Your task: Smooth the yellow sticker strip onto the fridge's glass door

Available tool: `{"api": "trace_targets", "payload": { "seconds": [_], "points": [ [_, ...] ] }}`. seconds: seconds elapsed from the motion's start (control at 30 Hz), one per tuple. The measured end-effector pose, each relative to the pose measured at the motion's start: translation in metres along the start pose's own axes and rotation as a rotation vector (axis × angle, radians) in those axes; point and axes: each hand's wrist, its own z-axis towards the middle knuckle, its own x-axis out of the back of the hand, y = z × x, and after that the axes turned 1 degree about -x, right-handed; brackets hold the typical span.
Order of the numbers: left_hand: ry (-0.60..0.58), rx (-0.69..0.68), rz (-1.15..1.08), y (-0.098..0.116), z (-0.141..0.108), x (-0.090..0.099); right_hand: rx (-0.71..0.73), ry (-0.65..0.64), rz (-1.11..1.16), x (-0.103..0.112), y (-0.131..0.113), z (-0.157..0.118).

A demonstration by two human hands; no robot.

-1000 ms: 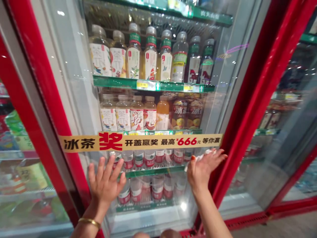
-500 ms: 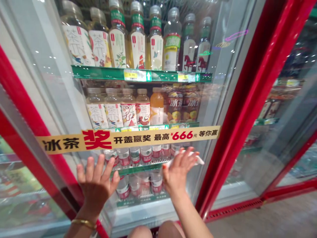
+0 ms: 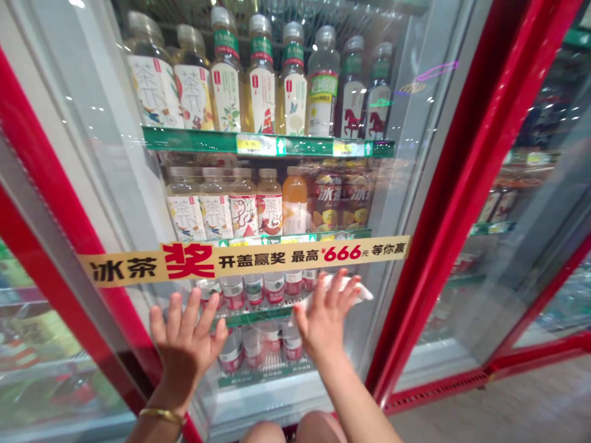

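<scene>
My left hand [image 3: 187, 335] is open with its fingers spread, palm toward the glass door [image 3: 272, 397] of a drinks fridge. It is below the left part of a yellow banner strip [image 3: 247, 261]; whether it touches the glass I cannot tell. A gold bangle [image 3: 162, 415] circles that wrist. Lower right of the banner, my right hand [image 3: 325, 320] holds a white tissue [image 3: 362, 290] flat against the glass under outstretched fingers. Part of the tissue is hidden beneath the hand, and its corner sticks out to the right.
Behind the glass, tea bottles [image 3: 226, 92] stand on green-edged shelves [image 3: 198, 140], with smaller bottles [image 3: 270, 200] lower down. Red door frames [image 3: 462, 203] run along both sides. My knees [image 3: 316, 427] are close to the door's foot. Grey floor [image 3: 530, 400] shows at lower right.
My right hand has slid slightly left across the glass with the tissue. My left hand appears a little further right as the view shifts, with its fingers still spread.
</scene>
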Motion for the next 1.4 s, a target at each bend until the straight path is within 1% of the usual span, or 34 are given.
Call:
{"api": "trace_targets", "payload": {
  "seconds": [0.07,0.1,0.13,0.17,0.23,0.3,0.33,0.37,0.4,0.43,0.47,0.5,0.57,0.6,0.63,0.67,0.7,0.77,0.8,0.83,0.87,0.9,0.93,0.97,1.03,1.1,1.13,1.17,1.2,1.27,1.3,1.33,1.37,1.4],
  "points": [
    [-0.001,-0.002,0.004,-0.001,-0.001,-0.001,0.253,-0.045,-0.007,-0.005,-0.028,-0.023],
    [0.003,-0.001,0.009,0.000,-0.001,-0.001,0.355,-0.049,-0.013,-0.005,-0.030,-0.036],
    [0.010,0.002,0.014,0.000,-0.001,-0.002,0.414,-0.044,-0.022,-0.005,-0.024,-0.046],
    [0.017,0.005,0.017,0.000,-0.001,-0.002,0.418,-0.033,-0.033,-0.002,-0.010,-0.051],
    [0.028,0.012,0.016,0.001,0.000,-0.004,0.282,-0.017,-0.060,0.005,0.032,-0.039],
    [0.036,0.019,0.010,0.002,0.001,-0.004,0.048,0.009,-0.074,0.015,0.067,-0.001],
    [0.038,0.024,0.010,0.002,0.002,-0.004,-0.067,0.032,-0.062,0.019,0.075,0.021],
    [0.038,0.028,0.009,0.003,0.002,-0.004,-0.153,0.052,-0.046,0.022,0.074,0.041],
    [0.036,0.031,0.007,0.003,0.002,-0.004,-0.195,0.065,-0.030,0.024,0.066,0.057],
    [0.032,0.033,0.002,0.003,0.003,-0.003,-0.180,0.066,-0.018,0.023,0.051,0.065],
    [0.025,0.033,-0.004,0.003,0.003,-0.002,-0.104,0.044,-0.013,0.021,0.033,0.067],
    [0.019,0.032,-0.011,0.004,0.003,-0.002,0.031,0.009,-0.012,0.019,0.014,0.061],
    [0.019,0.033,-0.019,0.004,0.004,-0.001,0.388,-0.078,-0.013,0.014,-0.011,0.038],
    [0.021,0.037,-0.020,0.004,0.004,0.000,0.543,-0.107,-0.017,0.014,-0.013,0.028],
    [0.021,0.041,-0.018,0.004,0.004,0.000,0.637,-0.118,-0.028,0.015,-0.007,0.022],
    [0.020,0.047,-0.018,0.004,0.004,0.000,0.649,-0.114,-0.048,0.017,0.006,0.023],
    [0.017,0.052,-0.019,0.004,0.004,0.000,0.583,-0.092,-0.070,0.022,0.023,0.031],
    [0.013,0.057,-0.024,0.005,0.004,-0.001,0.293,-0.025,-0.106,0.032,0.060,0.067],
    [0.016,0.059,-0.026,0.005,0.004,-0.001,0.132,0.009,-0.116,0.037,0.074,0.089],
    [0.021,0.061,-0.028,0.005,0.004,-0.001,-0.004,0.045,-0.120,0.040,0.080,0.108],
    [0.024,0.064,-0.028,0.006,0.004,-0.001,-0.093,0.076,-0.121,0.041,0.079,0.122],
    [0.026,0.066,-0.028,0.006,0.004,-0.001,-0.127,0.094,-0.124,0.041,0.071,0.129],
    [0.025,0.067,-0.030,0.005,0.004,-0.001,-0.100,0.097,-0.126,0.038,0.058,0.127],
    [0.023,0.065,-0.034,0.005,0.004,-0.001,-0.011,0.083,-0.127,0.035,0.042,0.118],
    [0.018,0.063,-0.040,0.005,0.003,-0.001,0.261,0.031,-0.123,0.028,0.016,0.087],
    [0.016,0.067,-0.041,0.004,0.003,-0.001,0.454,-0.014,-0.116,0.025,0.011,0.061],
    [0.015,0.070,-0.041,0.004,0.003,-0.001,0.479,-0.018,-0.116,0.026,0.019,0.057],
    [0.016,0.071,-0.040,0.005,0.003,-0.001,0.443,-0.009,-0.123,0.028,0.032,0.060],
    [0.018,0.069,-0.039,0.005,0.003,-0.001,0.353,0.011,-0.131,0.032,0.048,0.071],
    [0.025,0.065,-0.037,0.006,0.004,-0.002,0.101,0.058,-0.138,0.038,0.071,0.103],
    [0.029,0.064,-0.034,0.006,0.004,-0.002,-0.020,0.085,-0.132,0.039,0.075,0.119],
    [0.030,0.064,-0.031,0.006,0.004,-0.002,-0.108,0.108,-0.124,0.040,0.070,0.131],
    [0.030,0.063,-0.029,0.006,0.004,-0.002,-0.139,0.119,-0.116,0.038,0.059,0.136],
    [0.029,0.062,-0.028,0.006,0.004,-0.001,-0.103,0.116,-0.110,0.036,0.042,0.134]
  ]
}}
